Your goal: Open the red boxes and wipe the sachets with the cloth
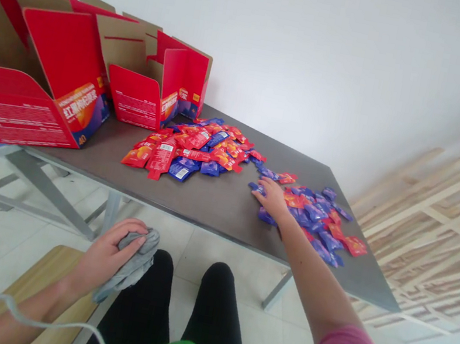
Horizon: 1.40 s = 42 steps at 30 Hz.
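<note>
In my left hand point(116, 250), held low beside my leg, is a crumpled grey cloth point(137, 259) with the fingers wrapped over it. My right hand point(271, 196) reaches over the table at the left edge of a loose pile of purple and red sachets point(314, 213). Its fingertips are on a small purple sachet point(257, 187); whether they grip it I cannot tell. Farther left lies a larger heap of red and purple sachets point(203, 146), apart from my hand.
Several open red cartons point(132, 95) with raised flaps stand on the left of the grey table point(206, 206). A wooden bench point(37, 280) is at my left, and a white cable point(52, 323) crosses my left forearm. Wooden slats point(434, 226) stand at the right.
</note>
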### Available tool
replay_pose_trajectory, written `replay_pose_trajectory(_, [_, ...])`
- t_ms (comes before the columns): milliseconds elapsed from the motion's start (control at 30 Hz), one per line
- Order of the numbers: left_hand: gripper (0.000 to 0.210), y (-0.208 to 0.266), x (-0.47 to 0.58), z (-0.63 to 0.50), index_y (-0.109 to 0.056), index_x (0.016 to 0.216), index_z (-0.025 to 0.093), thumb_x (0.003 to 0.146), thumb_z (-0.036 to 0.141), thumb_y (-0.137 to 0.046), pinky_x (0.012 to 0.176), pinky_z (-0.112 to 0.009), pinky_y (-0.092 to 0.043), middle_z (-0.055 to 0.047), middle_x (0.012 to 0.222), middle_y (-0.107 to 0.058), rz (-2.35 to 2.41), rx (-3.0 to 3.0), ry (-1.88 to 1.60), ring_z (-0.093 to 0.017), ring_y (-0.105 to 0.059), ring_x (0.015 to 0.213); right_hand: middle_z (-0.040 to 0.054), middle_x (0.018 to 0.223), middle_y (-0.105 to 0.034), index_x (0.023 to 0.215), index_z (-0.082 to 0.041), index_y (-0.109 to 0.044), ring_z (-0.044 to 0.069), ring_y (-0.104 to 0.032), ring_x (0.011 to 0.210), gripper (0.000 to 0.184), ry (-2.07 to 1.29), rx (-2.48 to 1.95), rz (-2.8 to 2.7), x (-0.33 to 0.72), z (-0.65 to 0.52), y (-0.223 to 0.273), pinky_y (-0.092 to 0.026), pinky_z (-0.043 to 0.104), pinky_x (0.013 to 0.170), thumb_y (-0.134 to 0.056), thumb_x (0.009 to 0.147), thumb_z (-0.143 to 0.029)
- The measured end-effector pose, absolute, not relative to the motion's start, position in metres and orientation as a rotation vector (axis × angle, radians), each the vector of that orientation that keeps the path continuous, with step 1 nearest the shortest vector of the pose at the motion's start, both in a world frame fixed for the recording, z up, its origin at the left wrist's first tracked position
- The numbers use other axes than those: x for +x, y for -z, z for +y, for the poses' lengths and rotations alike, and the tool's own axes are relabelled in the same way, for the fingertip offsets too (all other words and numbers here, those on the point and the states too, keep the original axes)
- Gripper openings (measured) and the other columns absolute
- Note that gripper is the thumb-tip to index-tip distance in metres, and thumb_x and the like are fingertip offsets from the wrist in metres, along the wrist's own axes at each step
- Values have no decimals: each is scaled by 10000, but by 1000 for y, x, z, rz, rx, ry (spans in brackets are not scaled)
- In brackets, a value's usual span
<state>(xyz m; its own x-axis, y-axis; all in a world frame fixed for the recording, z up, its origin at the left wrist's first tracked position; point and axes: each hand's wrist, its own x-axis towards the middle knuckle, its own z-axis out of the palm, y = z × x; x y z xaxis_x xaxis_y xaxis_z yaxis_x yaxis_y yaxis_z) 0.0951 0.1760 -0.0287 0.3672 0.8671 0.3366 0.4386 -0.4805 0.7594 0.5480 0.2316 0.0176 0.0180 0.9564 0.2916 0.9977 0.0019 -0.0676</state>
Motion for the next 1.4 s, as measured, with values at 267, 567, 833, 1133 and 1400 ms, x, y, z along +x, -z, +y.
replay_pose_trajectory(267, [282, 23, 95, 177, -671, 892, 220, 888, 479, -557, 938, -386, -523, -70, 1012, -684, 1186, 2007, -1014, -238, -657, 974, 184, 1514, -422, 1476, -150, -393, 306, -400, 1388, 617, 252, -2046, -2043, 469, 320, -13, -284, 492, 1130, -531, 935, -411])
replay_pose_trajectory(567, [311, 20, 87, 175, -672, 901, 221, 869, 515, -575, 968, -413, -500, -77, 1055, -696, 1224, 1916, -1015, -254, -653, 1012, 157, 1299, -635, 1302, -169, -597, 280, -551, 1201, 439, 366, -2032, -2075, 466, 288, -36, -316, 451, 1069, -339, 951, -116])
replay_pose_trajectory(833, [508, -10, 111, 177, -670, 1171, 221, 795, 563, -666, 795, -361, -562, -62, 1033, -756, 1021, 1231, -589, -247, -717, 905, 15, 1334, -643, 1175, -304, -688, 214, -557, 1268, 364, 376, -1471, -1965, 449, 163, -51, -349, 442, 1112, -395, 982, -208])
replay_pose_trajectory(1133, [331, -13, 150, 160, -708, 874, 175, 665, 400, -834, 670, -288, -541, -28, 773, -752, 692, 914, -382, -176, -695, 672, -37, 1288, -670, 1136, -421, -687, 202, -601, 1235, 332, -91, -1121, -1930, 396, 99, -37, -236, 486, 1187, -580, 920, -193])
replay_pose_trajectory(1400, [295, -14, 155, 145, -665, 863, 169, 713, 388, -795, 625, -284, -517, -14, 716, -726, 847, 971, -554, -163, -662, 607, 65, 1445, -543, 1360, -309, -500, 256, -514, 1330, 558, -1081, -829, -739, 325, 78, -4, -391, 515, 1108, -590, 874, -566])
